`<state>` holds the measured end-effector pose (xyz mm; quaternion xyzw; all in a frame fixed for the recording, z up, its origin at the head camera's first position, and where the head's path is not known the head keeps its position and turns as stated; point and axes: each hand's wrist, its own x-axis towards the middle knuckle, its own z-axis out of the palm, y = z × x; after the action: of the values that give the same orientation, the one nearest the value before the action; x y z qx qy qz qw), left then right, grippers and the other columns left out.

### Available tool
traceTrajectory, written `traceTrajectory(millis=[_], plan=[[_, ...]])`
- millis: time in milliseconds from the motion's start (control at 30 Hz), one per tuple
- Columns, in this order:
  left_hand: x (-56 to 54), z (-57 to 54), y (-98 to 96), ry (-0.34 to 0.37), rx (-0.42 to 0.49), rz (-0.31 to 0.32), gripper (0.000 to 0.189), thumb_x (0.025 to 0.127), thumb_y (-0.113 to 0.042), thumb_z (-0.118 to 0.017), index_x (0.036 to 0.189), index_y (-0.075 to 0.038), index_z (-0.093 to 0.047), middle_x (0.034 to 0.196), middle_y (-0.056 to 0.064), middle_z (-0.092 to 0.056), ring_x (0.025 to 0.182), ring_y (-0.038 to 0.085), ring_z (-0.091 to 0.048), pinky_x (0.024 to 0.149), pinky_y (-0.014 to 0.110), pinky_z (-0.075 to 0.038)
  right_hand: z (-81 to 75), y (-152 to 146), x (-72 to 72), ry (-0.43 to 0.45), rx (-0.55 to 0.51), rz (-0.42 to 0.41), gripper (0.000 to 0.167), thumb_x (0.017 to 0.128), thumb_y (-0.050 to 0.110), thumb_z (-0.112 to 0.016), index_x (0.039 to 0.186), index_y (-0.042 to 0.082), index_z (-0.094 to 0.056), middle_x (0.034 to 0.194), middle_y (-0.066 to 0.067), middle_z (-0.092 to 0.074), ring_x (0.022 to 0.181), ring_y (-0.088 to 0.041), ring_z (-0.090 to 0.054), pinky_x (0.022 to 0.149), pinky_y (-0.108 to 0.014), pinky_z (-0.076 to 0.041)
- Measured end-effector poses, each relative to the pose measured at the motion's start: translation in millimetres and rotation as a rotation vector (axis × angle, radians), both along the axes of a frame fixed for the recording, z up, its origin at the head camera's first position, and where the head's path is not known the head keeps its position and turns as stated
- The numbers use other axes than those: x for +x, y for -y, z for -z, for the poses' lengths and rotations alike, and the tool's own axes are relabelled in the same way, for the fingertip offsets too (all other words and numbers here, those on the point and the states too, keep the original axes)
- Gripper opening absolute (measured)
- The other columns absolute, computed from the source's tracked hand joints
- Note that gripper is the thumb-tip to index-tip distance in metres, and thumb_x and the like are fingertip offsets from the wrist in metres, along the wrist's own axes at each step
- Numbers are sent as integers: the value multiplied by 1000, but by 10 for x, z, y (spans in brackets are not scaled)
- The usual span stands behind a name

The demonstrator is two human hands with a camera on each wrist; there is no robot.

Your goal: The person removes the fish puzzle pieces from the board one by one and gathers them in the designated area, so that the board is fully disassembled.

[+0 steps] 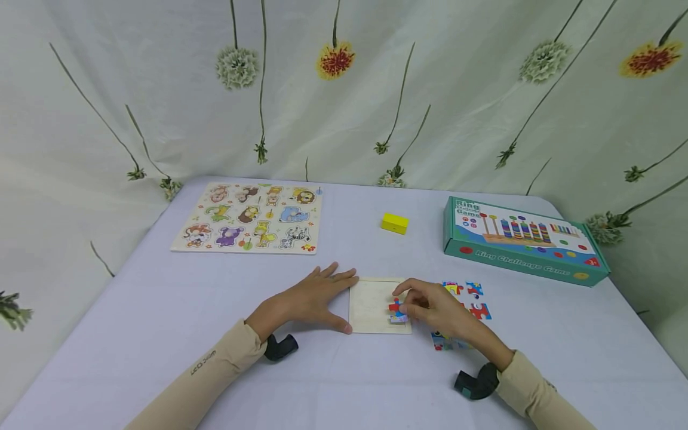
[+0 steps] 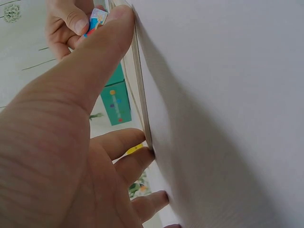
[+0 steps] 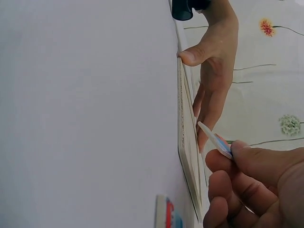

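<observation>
A shallow, pale wooden puzzle tray (image 1: 371,304) lies on the table before me. Against its left edge rests my left hand (image 1: 317,298), fingers spread, with the thumb at the near corner. My right hand (image 1: 438,307) pinches a colourful jigsaw piece (image 1: 398,310) between thumb and finger above the tray's right side. In the right wrist view that puzzle piece (image 3: 217,141) is tilted, held by one end. Several loose jigsaw pieces (image 1: 480,311) lie to the right of the tray, some hidden behind my right hand and wrist.
An animal picture board (image 1: 247,218) lies at the back left. A small yellow block (image 1: 395,223) sits behind the tray. The green Ring Challenge Game box (image 1: 527,240) stands at the back right. A flowered cloth (image 1: 344,119) hangs behind the table.
</observation>
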<state>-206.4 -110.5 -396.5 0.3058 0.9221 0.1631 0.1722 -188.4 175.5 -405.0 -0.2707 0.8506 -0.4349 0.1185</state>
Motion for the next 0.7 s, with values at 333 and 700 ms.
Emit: traceTrajectory(millis=[333,700], plan=[[-10,1,-2,-4,-1,4,98,73,-60,-73,151,-18,-31,159,-4,-21,148,30,-5,118,52,-5,-39,1,9,8,18,82,17,91,14,-66,107,19,-68,74,1,-61,65,-15,-53,55,-22,-45],[-4,3,-8,2,-4,3,99,73,-60,-73,151,-18,-31,159,-5,-21,148,29,-4,118,52,-5,-53,-11,25,9,5,95,19,91,11,-65,110,13,-68,78,-1,-64,59,-19,-54,52,-24,-48]])
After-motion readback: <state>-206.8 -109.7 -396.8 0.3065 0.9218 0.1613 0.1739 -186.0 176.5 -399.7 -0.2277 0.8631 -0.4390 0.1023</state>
